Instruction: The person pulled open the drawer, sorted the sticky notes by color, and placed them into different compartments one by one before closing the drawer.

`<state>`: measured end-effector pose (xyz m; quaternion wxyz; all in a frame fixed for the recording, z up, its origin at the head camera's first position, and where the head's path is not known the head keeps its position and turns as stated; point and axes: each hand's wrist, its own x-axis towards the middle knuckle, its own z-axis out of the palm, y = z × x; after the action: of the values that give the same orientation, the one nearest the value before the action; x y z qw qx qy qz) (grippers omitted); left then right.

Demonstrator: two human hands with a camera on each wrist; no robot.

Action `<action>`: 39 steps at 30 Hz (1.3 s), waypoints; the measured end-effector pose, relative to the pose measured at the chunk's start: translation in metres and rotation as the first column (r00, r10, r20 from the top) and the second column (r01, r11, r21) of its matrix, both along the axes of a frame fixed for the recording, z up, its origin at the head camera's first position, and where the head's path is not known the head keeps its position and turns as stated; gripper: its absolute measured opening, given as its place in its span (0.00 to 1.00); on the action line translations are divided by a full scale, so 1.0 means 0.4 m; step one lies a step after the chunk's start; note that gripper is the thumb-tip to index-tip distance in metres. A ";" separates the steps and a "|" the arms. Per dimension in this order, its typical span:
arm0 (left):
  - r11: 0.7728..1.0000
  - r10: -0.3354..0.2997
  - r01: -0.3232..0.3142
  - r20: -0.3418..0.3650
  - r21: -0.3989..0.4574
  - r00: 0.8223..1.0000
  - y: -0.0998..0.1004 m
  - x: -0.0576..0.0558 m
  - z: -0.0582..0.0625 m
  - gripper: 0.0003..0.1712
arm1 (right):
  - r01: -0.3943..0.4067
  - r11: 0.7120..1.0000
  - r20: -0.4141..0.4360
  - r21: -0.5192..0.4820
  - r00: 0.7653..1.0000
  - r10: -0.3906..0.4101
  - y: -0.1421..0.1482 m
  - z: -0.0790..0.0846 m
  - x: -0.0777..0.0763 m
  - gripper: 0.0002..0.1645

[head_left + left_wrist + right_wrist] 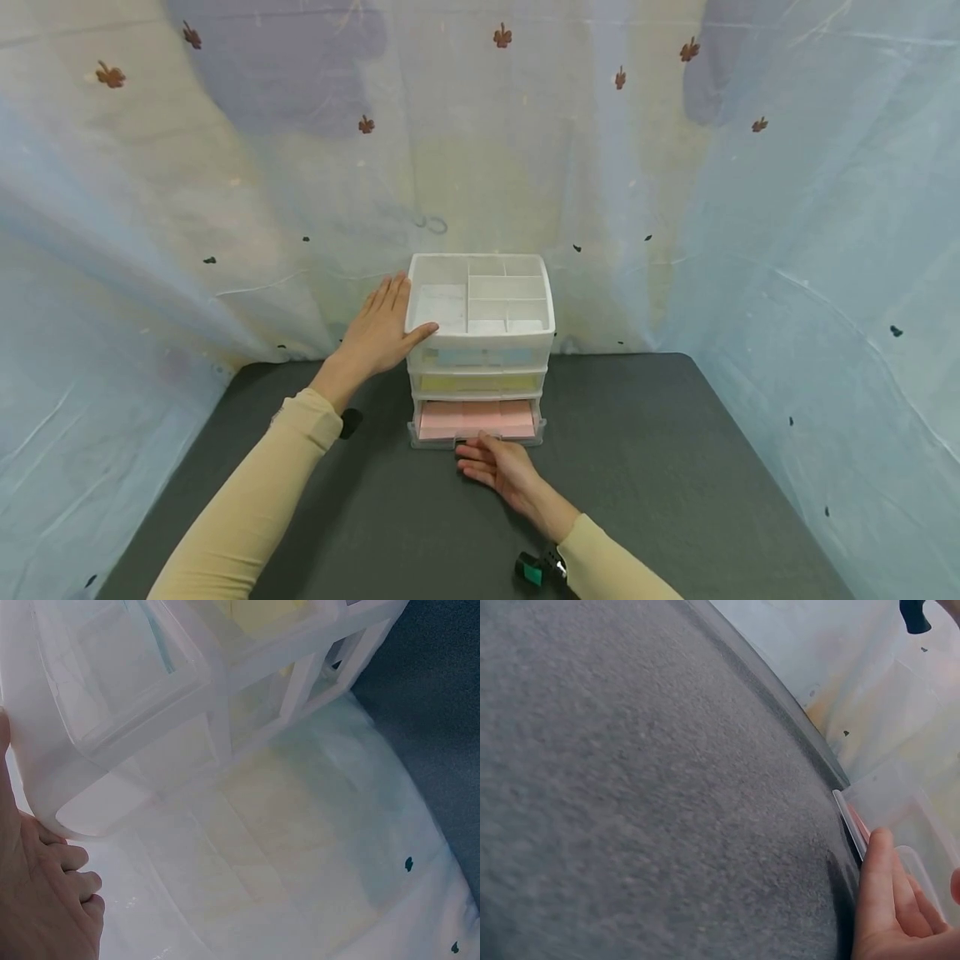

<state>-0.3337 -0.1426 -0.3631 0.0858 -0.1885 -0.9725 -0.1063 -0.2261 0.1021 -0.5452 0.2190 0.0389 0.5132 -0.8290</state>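
Note:
A small white drawer unit (pixel 480 329) with a divided top tray stands at the back of the dark table. My left hand (pixel 380 329) lies against its upper left side, fingers straight and thumb over the front rim; the left wrist view shows this hand (pixel 52 892) at the unit's corner. The clear bottom drawer (pixel 540 433) is pulled partly out, with pink paper (pixel 480 419) inside. At its front, my right hand (pixel 502 471) pinches the handle, thumb above and fingers below. In the right wrist view the fingers (pixel 877 892) reach the drawer front.
Above the bottom drawer are two closed drawers, one with yellow contents (pixel 480 382) and one with pale blue contents (pixel 480 357). The dark table (pixel 645 483) extends to both sides. A patterned cloth curtain (pixel 480 167) hangs close behind the unit and along the sides.

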 end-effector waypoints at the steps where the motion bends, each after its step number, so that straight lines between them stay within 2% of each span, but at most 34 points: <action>1: 1.000 0.000 0.000 0.000 0.000 1.000 0.000 0.000 0.001 0.60 | -0.002 1.000 -0.004 -0.001 1.000 0.002 0.000 0.000 -0.003 0.32; 12: 1.000 0.005 -0.005 0.003 -0.010 1.000 0.001 0.002 0.003 0.59 | -0.004 1.000 -0.054 0.001 0.999 0.004 -0.002 0.001 -0.041 0.30; 22: 1.000 0.002 -0.002 -0.002 -0.012 1.000 0.002 0.004 0.004 0.59 | 0.007 1.000 -0.041 0.009 0.999 -0.006 -0.004 0.002 -0.072 0.28; 39: 1.000 0.016 -0.016 0.002 -0.026 1.000 0.005 0.005 0.004 0.59 | 0.004 0.999 -0.053 0.035 0.999 -0.002 -0.010 0.010 -0.112 0.32</action>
<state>-0.3319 -0.1407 -0.3614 0.0829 -0.1815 -0.9754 -0.0932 -0.2711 0.0982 -0.5411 0.2032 0.0215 0.5331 -0.8210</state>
